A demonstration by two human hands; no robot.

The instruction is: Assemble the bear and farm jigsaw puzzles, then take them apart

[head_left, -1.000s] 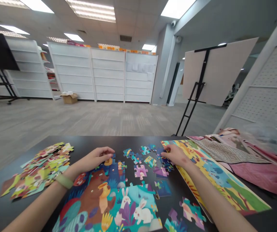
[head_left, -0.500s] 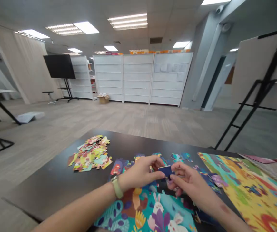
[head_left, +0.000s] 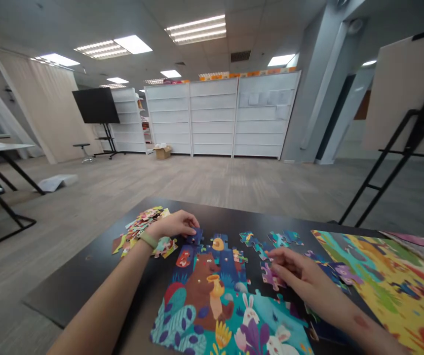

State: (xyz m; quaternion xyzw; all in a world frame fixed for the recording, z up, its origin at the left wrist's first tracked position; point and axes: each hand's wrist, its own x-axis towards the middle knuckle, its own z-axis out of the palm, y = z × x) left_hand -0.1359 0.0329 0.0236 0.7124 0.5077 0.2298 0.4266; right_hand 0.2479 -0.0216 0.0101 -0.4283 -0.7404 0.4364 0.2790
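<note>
A dark blue puzzle piece (head_left: 196,236) is in the fingers of my left hand (head_left: 174,224), at the upper left corner of the partly joined puzzle (head_left: 200,296). That puzzle shows a brown bear with a yellow jar and white rabbits. My right hand (head_left: 300,276) rests to the right of the bear, fingers curved and apart, with nothing visible in its grasp. Its fingertips are close to a purple puzzle piece (head_left: 270,276); whether they touch it I cannot tell. Beyond them lie loose teal pieces (head_left: 258,245).
A heap of yellowish puzzle pieces (head_left: 143,227) lies at the left of the black table (head_left: 86,281). On the right are a yellow-green picture sheet (head_left: 393,281) and some purple and blue pieces (head_left: 339,272). A board on a black stand (head_left: 393,167) stands beyond the table.
My left hand has carried the dark blue piece leftward and away from me to the puzzle's top left corner. My right hand has let go of that piece and lowered slightly rightward.
</note>
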